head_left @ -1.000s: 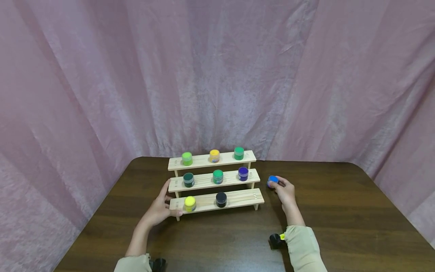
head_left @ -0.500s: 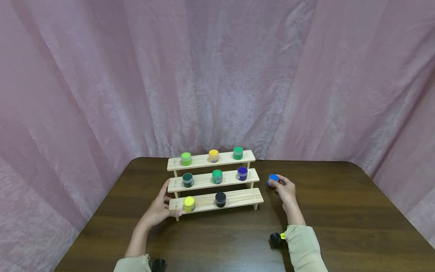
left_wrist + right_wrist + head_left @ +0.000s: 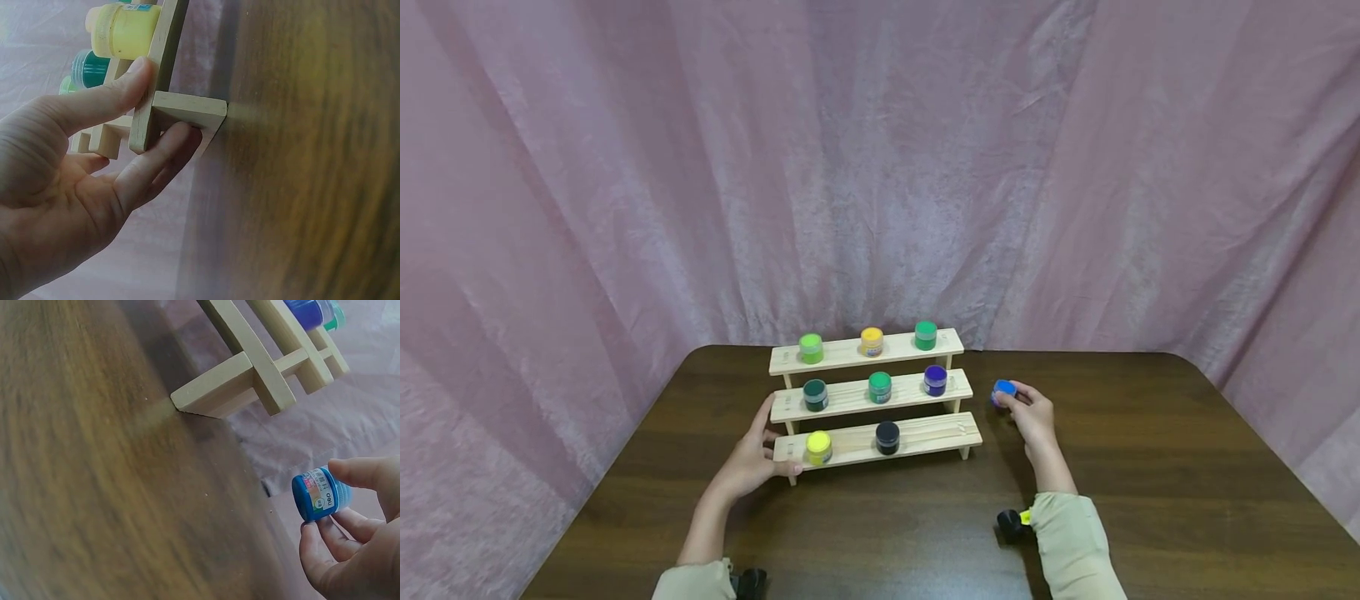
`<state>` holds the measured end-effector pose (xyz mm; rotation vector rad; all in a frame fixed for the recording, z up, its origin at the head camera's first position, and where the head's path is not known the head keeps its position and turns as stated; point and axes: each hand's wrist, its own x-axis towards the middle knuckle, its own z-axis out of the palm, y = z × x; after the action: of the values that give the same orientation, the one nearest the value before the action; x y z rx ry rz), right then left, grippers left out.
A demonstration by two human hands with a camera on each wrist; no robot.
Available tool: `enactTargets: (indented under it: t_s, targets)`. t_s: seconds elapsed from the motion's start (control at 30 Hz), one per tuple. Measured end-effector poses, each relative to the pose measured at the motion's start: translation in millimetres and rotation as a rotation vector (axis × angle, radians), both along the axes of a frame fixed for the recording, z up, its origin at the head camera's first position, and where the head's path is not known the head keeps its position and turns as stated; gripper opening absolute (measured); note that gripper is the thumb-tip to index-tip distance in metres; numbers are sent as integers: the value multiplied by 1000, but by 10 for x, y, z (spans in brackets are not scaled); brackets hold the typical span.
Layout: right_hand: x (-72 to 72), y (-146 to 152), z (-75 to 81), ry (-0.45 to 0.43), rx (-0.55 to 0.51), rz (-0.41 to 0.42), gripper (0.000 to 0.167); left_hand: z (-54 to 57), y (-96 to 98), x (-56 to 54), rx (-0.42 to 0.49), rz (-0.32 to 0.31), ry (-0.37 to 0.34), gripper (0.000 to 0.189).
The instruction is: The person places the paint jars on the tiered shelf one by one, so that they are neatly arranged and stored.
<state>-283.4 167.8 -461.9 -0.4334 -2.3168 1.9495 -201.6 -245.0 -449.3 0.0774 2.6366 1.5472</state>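
A three-tier wooden display rack (image 3: 842, 448) stands on the table, with small paint jars on its shelves. My left hand (image 3: 747, 467) grips the rack's left end. Its thumb (image 3: 112, 97) lies on the lowest shelf's edge beside the yellow jar (image 3: 125, 31), with fingers beneath by the leg. Right of the rack, my right hand (image 3: 1030, 419) pinches a blue paint jar (image 3: 317, 493) between thumb and fingertips, off the table. The lowest shelf bears the yellow jar and, near its middle, a black jar (image 3: 887, 438).
The middle shelf carries a dark green jar (image 3: 816, 395), a green jar (image 3: 880, 387) and a purple jar (image 3: 936, 381). On the top shelf are light green (image 3: 811, 349), orange-yellow (image 3: 872, 342) and green jars. A pink curtain (image 3: 880, 167) hangs behind the table (image 3: 1150, 467).
Almost nothing differs. The right hand with the blue jar has shifted very slightly to the right and away; the left hand keeps its grip on the rack.
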Motion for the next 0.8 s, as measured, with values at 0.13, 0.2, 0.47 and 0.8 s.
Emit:
enactTargets:
  t_s: [0.13,0.2,0.47,0.8]
  targets:
    - [13,-2,-14,-35,16,13,54,-16,1,16,9,-11,2,123]
    - [20,-3,-22,-42,18,15,53,-22,5,26,19,3,-18,122]
    - [16,10,-20,-21,22,6,53,14,41,41,23,11,-18,121]
    - [11,15,21,-14,6,0,52,0,29,38,1,23,1,119]
